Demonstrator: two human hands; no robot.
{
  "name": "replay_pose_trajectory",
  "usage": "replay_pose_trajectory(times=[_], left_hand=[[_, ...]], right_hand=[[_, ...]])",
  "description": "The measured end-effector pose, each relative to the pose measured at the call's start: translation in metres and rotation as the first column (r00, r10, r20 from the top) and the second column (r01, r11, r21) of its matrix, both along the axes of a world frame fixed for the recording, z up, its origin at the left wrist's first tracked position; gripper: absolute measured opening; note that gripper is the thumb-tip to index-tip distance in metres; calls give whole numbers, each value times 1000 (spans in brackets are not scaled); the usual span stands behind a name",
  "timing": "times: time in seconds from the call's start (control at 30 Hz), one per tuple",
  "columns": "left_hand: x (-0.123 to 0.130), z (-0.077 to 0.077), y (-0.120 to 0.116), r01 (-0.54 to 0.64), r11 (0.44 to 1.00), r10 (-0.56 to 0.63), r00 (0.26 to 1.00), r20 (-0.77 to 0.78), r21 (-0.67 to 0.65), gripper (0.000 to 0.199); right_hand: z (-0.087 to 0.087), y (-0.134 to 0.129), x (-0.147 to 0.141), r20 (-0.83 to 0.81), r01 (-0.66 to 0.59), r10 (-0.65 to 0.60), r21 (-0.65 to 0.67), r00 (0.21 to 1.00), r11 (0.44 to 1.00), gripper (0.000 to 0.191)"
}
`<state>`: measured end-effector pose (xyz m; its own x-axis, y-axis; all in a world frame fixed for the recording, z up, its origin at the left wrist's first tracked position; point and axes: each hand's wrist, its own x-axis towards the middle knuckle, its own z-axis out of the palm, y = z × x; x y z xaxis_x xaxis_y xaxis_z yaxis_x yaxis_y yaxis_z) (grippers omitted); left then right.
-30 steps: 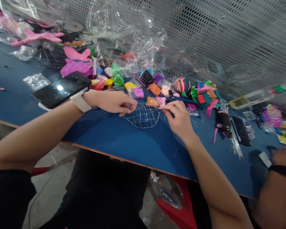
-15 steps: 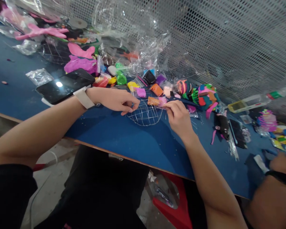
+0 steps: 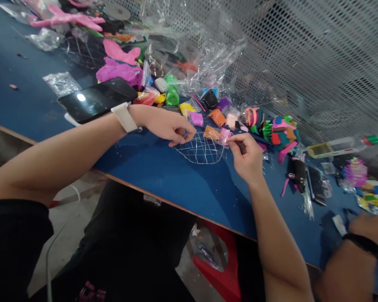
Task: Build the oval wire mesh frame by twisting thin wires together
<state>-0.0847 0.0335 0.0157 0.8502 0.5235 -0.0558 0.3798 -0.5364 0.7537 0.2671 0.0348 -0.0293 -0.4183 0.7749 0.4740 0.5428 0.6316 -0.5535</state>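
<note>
A wire mesh frame (image 3: 204, 152) with a curved lower edge lies between my hands over the blue table (image 3: 157, 172). My left hand (image 3: 171, 124) has its fingers closed on the mesh's left end. Close to the mesh's upper right corner, my right hand (image 3: 246, 157) is pinched; what its fingertips hold is too small to make out. Just beyond the mesh are an orange clay packet (image 3: 211, 133) and a pink one (image 3: 225, 135). The fingertips of my right hand are beside the pink packet.
A black phone (image 3: 97, 100) lies by my left wrist. Colourful clay models (image 3: 280, 132) and plastic wrap (image 3: 204, 67) line the back, below perforated metal (image 3: 290, 54). A clear bottle (image 3: 340, 146) lies at right. Another person's arm (image 3: 349, 268) is at lower right.
The camera view has shifted, so the table items appear farther right. My right hand has drawn slightly away from the mesh's corner. My left hand stays at the mesh's left end.
</note>
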Motion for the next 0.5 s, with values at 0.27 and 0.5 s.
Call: replay_pose_trajectory(times=[0.27, 0.5], left_hand=[[1, 0, 2, 12, 999, -11, 999, 36, -33, 7], [0, 2, 2, 28, 999, -28, 1000, -2, 37, 9]], right_hand=[[1, -2, -1, 45, 1, -3, 45, 999, 999, 20], [14, -8, -7, 108, -29, 4, 226, 994, 974, 16]])
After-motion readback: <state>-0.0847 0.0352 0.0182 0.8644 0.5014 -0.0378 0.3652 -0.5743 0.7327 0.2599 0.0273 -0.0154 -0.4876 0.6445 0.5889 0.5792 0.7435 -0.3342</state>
